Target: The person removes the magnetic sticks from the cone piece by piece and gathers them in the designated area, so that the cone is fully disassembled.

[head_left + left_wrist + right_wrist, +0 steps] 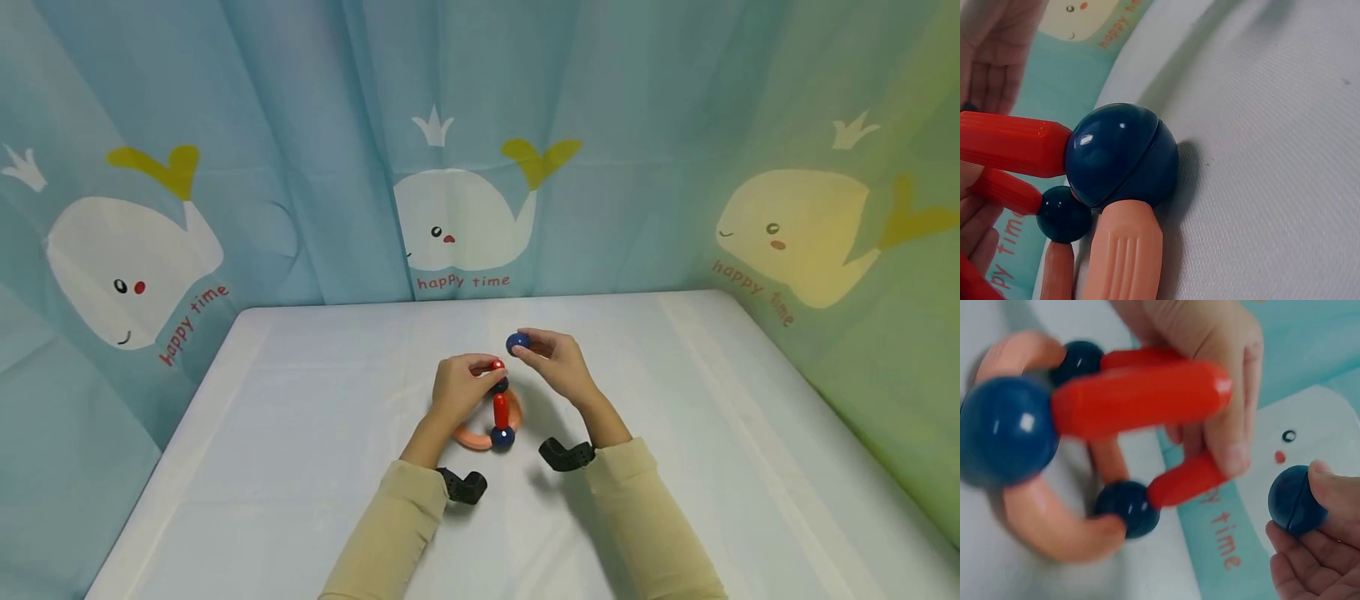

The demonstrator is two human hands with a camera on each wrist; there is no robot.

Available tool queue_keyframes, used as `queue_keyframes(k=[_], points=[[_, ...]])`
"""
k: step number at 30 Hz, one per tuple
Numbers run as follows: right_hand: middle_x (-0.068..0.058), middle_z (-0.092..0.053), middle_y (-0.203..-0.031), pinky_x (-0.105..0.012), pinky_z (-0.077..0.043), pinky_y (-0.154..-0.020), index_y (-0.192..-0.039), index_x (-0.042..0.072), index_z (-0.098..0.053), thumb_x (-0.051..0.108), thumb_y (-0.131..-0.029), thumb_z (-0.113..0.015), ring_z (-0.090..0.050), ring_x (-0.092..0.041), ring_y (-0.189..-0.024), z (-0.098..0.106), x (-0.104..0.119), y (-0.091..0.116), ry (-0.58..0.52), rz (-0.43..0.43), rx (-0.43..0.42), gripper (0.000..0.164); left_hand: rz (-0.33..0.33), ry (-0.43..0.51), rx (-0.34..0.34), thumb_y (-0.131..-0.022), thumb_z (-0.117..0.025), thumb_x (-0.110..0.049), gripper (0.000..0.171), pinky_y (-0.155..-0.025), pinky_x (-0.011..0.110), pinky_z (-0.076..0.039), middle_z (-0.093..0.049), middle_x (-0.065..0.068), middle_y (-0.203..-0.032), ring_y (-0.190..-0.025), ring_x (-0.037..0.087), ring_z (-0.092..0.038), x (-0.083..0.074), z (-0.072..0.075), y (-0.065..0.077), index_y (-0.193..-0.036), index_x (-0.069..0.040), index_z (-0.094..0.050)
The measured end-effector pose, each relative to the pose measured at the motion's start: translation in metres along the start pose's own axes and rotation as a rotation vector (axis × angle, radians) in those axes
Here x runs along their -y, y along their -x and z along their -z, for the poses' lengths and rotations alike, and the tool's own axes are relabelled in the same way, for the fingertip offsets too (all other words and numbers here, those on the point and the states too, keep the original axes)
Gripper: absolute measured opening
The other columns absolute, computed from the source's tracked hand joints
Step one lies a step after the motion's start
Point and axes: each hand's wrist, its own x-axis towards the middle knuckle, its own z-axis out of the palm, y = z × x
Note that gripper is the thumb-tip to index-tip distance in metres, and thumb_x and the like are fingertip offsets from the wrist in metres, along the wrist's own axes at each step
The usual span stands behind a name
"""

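Low on the table stands a ring of orange curved sticks (pixel 472 439) joined by blue balls (pixel 1010 431). Red rods (pixel 1141 400) rise from those balls. My left hand (pixel 461 385) pinches the upper end of one red rod (pixel 1188 481) between thumb and fingers, at the ring's far side. To the right and slightly farther back, my right hand (pixel 558 360) pinches a loose blue ball (pixel 1297 500) with thumb and fingertips, above the table and apart from the rods. The left wrist view shows the near ball (pixel 1122 156) on the white surface with its red rod (pixel 1016 144).
A white-covered table (pixel 300 400) lies under the hands. Behind and beside it hangs a blue curtain (pixel 315 125) printed with whales. Black wrist mounts (pixel 567 455) sit at both sleeve cuffs.
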Motion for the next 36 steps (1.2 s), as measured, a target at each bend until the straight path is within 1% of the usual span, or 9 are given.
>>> queue_keyframes(k=[1,3,8,11,16,21,27,33,36], points=[[-0.030,-0.060,-0.102,-0.043,-0.048,-0.083,-0.116,-0.019,-0.052,0.001,-0.088,-0.060,-0.058,-0.041,-0.098,0.001,-0.003,-0.001,0.007,-0.005,0.005,0.035,-0.004,0.001,0.000,-0.078,-0.074,-0.021,0.021,-0.074,0.025,-0.051,-0.070,-0.001,-0.084,-0.081,0.014,-0.064,0.000,0.000,0.000,-0.094,-0.007,-0.074],[-0.029,-0.061,-0.103,-0.043,-0.047,-0.084,-0.116,-0.017,-0.053,0.004,-0.087,-0.061,-0.059,-0.039,-0.098,0.002,-0.017,-0.006,0.022,-0.018,0.011,0.037,-0.009,-0.002,0.001,-0.078,-0.074,-0.021,0.020,-0.074,0.025,-0.051,-0.070,-0.001,-0.084,-0.081,0.013,-0.064,0.000,0.000,-0.001,-0.093,-0.007,-0.074],[-0.026,-0.060,-0.110,-0.041,-0.048,-0.084,-0.118,-0.012,-0.055,0.013,-0.087,-0.064,-0.059,-0.035,-0.100,0.006,-0.061,-0.017,0.099,-0.069,0.014,0.042,-0.006,-0.007,0.020,-0.079,-0.074,-0.021,0.020,-0.074,0.024,-0.051,-0.070,-0.002,-0.084,-0.081,0.011,-0.064,0.000,0.000,-0.001,-0.094,-0.007,-0.074],[-0.026,-0.058,-0.114,-0.043,-0.048,-0.083,-0.120,-0.012,-0.054,0.014,-0.087,-0.064,-0.059,-0.036,-0.100,0.009,-0.072,-0.020,0.173,-0.095,0.030,0.043,0.008,-0.007,0.027,-0.079,-0.074,-0.021,0.020,-0.074,0.023,-0.050,-0.070,-0.002,-0.084,-0.082,0.011,-0.063,0.000,0.000,-0.002,-0.094,-0.008,-0.073],[-0.028,-0.055,-0.116,-0.045,-0.047,-0.085,-0.119,-0.013,-0.053,0.011,-0.087,-0.064,-0.057,-0.039,-0.102,0.015,-0.083,-0.023,0.245,-0.115,0.043,0.042,0.036,-0.002,0.038,-0.079,-0.074,-0.023,0.023,-0.076,0.021,-0.050,-0.070,-0.003,-0.086,-0.084,0.010,-0.063,-0.001,0.000,-0.002,-0.096,-0.008,-0.073],[-0.030,-0.053,-0.118,-0.046,-0.044,-0.089,-0.120,-0.014,-0.052,0.008,-0.085,-0.064,-0.054,-0.041,-0.106,0.017,-0.091,-0.024,0.248,-0.145,0.061,0.042,0.055,0.007,0.040,-0.079,-0.074,-0.024,0.023,-0.077,0.021,-0.049,-0.070,-0.002,-0.086,-0.085,0.010,-0.063,-0.001,0.000,-0.001,-0.096,-0.008,-0.073],[-0.029,-0.052,-0.120,-0.046,-0.041,-0.092,-0.120,-0.012,-0.053,0.006,-0.084,-0.066,-0.051,-0.041,-0.110,0.018,-0.094,-0.026,0.273,-0.192,0.056,0.043,0.055,0.033,0.035,-0.079,-0.074,-0.024,0.023,-0.077,0.021,-0.049,-0.070,-0.003,-0.086,-0.085,0.009,-0.063,0.001,0.000,-0.001,-0.096,-0.008,-0.073],[-0.027,-0.052,-0.121,-0.046,-0.043,-0.090,-0.122,-0.009,-0.053,0.008,-0.085,-0.065,-0.051,-0.037,-0.108,0.016,-0.098,-0.030,0.328,-0.277,0.073,0.042,0.051,0.038,0.024,-0.079,-0.074,-0.024,0.022,-0.078,0.022,-0.050,-0.070,-0.003,-0.085,-0.086,0.010,-0.063,0.000,0.000,0.001,-0.095,-0.009,-0.073],[-0.027,-0.052,-0.122,-0.045,-0.043,-0.091,-0.122,-0.009,-0.053,0.008,-0.085,-0.065,-0.051,-0.037,-0.109,0.015,-0.099,-0.030,0.319,-0.278,0.073,0.043,0.066,0.039,0.027,-0.079,-0.074,-0.024,0.025,-0.080,0.024,-0.049,-0.070,-0.002,-0.089,-0.089,0.011,-0.063,-0.001,0.000,0.002,-0.098,-0.008,-0.073]])
